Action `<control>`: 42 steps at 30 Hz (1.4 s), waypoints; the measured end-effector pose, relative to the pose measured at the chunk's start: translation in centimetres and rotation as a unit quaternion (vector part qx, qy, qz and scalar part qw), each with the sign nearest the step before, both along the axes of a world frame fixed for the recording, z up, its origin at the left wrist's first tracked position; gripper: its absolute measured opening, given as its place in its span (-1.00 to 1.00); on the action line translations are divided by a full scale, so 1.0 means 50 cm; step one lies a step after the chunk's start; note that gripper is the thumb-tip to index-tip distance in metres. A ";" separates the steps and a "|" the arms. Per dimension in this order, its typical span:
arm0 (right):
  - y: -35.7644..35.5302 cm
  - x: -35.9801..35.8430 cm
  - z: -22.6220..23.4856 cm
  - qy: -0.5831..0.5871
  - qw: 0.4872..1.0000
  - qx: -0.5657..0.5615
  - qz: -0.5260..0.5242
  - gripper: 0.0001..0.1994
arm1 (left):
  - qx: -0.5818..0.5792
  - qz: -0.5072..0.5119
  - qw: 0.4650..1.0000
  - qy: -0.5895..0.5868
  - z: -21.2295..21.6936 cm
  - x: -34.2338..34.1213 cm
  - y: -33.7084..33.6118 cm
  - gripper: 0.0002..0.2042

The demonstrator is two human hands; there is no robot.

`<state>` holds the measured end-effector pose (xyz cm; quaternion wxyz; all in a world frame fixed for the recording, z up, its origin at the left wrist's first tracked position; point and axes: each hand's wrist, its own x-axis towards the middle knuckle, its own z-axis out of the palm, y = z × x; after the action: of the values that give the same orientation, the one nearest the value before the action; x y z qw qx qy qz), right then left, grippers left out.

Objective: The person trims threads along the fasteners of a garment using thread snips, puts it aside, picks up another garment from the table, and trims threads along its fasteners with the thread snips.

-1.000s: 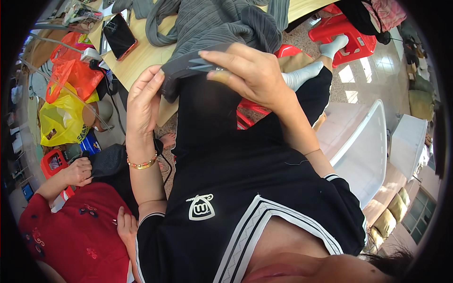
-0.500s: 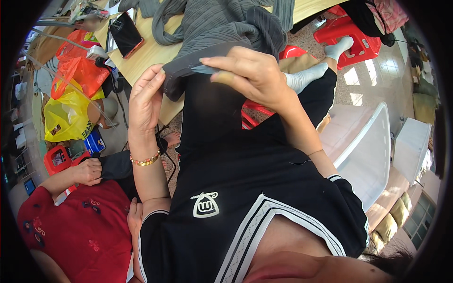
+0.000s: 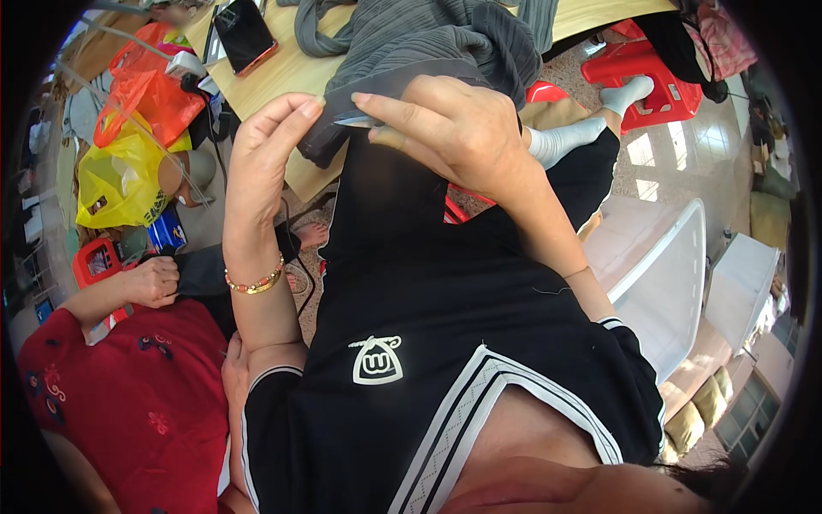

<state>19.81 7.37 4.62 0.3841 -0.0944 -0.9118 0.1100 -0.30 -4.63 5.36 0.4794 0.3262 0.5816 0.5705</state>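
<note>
**Grey fabric pinched at the edge of a wooden table**

We're at a light wooden table (image 3: pixel 282 73) over a speckled tile floor, with a lot of stuff crowded around it. Our left hand (image 3: pixel 270 150) is raised with the palm turned toward us, thumb and fingertips closed on the dark grey edge of the grey fabric (image 3: pixel 411 43). Our right hand (image 3: pixel 458 128) sits just beside it, fingers curled and pointing left, thumb and forefinger pinching the same edge, so the two hands nearly touch at the fingertips. We can't tell if there's anything small between the fingers, it's too tight to see. A beaded bracelet (image 3: pixel 254 283) is on the left wrist.

The fabric itself is a ribbed grey heap lying on the table's near side, with its lower edge pulled off the tabletop toward us and held up in front of our black top.

Further out: a dark phone in an orange case (image 3: pixel 244 34) lies on the table up left. Orange and yellow plastic bags (image 3: pixel 120 171) hang off to the left. A person in a red shirt (image 3: pixel 120 403) sits close on our left, one hand resting near a red box. Red plastic stools (image 3: pixel 651 73) are up right, and a white chair (image 3: pixel 659 265) is on the right.
</note>
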 end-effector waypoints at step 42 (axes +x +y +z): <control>0.048 -0.013 -0.022 0.022 0.986 -0.141 -0.083 -0.78 | -0.020 -0.028 0.999 0.035 -0.044 -0.058 -0.018 -0.84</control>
<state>19.15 9.77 3.54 0.3949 -0.2202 -0.8676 0.2070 -3.18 -5.51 3.14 0.4810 0.3525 0.5999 0.5334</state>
